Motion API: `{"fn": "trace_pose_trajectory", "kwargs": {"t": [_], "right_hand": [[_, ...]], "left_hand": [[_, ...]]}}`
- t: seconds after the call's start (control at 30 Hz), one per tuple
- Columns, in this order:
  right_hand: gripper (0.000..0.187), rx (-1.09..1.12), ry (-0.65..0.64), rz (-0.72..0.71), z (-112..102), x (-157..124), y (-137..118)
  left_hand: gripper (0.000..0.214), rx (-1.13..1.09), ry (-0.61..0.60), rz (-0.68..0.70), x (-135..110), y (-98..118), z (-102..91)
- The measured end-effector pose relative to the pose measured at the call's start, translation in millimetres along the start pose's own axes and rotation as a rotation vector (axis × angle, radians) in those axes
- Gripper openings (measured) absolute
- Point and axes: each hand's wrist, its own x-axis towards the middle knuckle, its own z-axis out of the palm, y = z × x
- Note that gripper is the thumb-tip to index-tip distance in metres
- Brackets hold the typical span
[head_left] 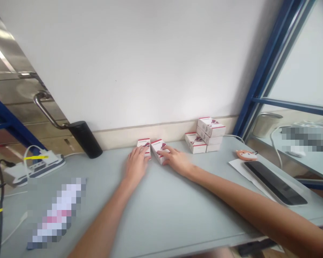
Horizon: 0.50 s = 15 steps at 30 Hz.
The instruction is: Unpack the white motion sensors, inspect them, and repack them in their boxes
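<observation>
White-and-red rectangular cardboard box (143,142) under left hand (136,162) — matching box (157,146) under right hand (179,161) — hands apart, grip unclear.

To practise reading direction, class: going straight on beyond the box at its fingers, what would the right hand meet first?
Probably the neighbouring box under the left hand, though exact depth is unclear.

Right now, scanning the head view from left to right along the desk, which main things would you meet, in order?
White power strip, black cylinder, first small box at the left hand, second small box at the right hand, stacked boxes, flat black-topped device.
</observation>
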Motion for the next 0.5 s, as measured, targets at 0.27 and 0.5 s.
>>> {"fn": "trace_pose_trajectory", "kwargs": {"t": [0.27, 0.5], "right_hand": [[0.049, 0.055, -0.021, 0.167, 13.9, 42.4, -40.8], [0.067, 0.189, 0.020, 0.015, -7.6, 7.9, -4.7]], "left_hand": [[0.054, -0.028, 0.018, 0.050, 1.3, -9.5, 6.9], [0.041, -0.056, 0.055, 0.056, 0.0, -15.5, 5.9]]}}
